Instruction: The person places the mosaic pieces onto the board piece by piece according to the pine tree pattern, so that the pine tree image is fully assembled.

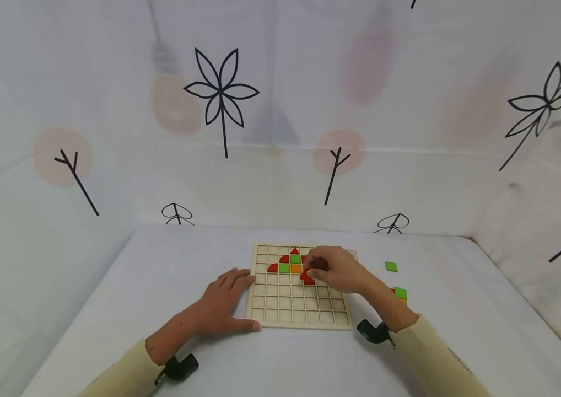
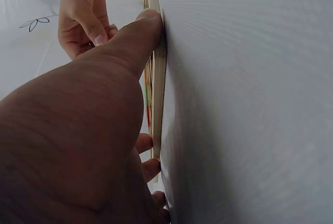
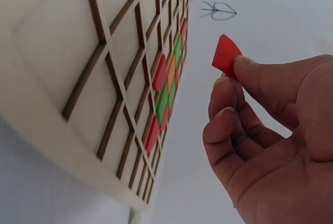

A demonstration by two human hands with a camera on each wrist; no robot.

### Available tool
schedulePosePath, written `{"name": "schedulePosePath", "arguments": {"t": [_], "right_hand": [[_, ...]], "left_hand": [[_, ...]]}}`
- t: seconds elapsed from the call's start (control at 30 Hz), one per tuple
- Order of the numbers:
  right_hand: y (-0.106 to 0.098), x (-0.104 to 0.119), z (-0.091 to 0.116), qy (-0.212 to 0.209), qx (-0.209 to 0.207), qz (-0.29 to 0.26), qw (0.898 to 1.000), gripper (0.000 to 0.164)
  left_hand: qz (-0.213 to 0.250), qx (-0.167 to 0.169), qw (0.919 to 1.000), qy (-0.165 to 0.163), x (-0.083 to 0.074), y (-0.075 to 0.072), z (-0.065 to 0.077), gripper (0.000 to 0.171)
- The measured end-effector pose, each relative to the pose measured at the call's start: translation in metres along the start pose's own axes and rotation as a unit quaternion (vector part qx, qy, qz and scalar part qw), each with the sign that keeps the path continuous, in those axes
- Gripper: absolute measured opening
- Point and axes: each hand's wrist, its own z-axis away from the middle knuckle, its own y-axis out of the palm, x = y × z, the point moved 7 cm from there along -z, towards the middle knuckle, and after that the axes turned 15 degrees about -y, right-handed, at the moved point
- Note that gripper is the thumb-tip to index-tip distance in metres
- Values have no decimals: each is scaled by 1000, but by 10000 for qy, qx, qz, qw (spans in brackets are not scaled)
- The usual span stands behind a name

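Note:
A light wooden grid board lies on the table with several red, green and orange tiles grouped in its upper middle cells. My right hand is above the board's right half. Between thumb and fingertips it pinches a red tile with one curved edge, raised off the board in the right wrist view. Straight-fingered, my left hand rests at the board's left side. Its fingertips touch the left edge, and its thumb lies against the front left corner. An orange tile sits amid the group.
To the right of the board lies a loose green tile. Nearer, a small pile with another green tile is partly hidden by my right forearm. Printed white cloth hangs behind the white table.

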Motion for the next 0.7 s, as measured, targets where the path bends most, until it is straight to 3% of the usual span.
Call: {"name": "schedulePosePath", "arguments": {"t": [0.33, 0.7], "right_hand": [[18, 0, -15, -87, 11, 189, 9998, 2], [28, -4, -31, 145, 3, 399, 9991, 4]], "left_hand": [[-7, 43, 10000, -44, -1, 0, 0, 108], [-7, 18, 10000, 9, -1, 0, -1, 108]]}}
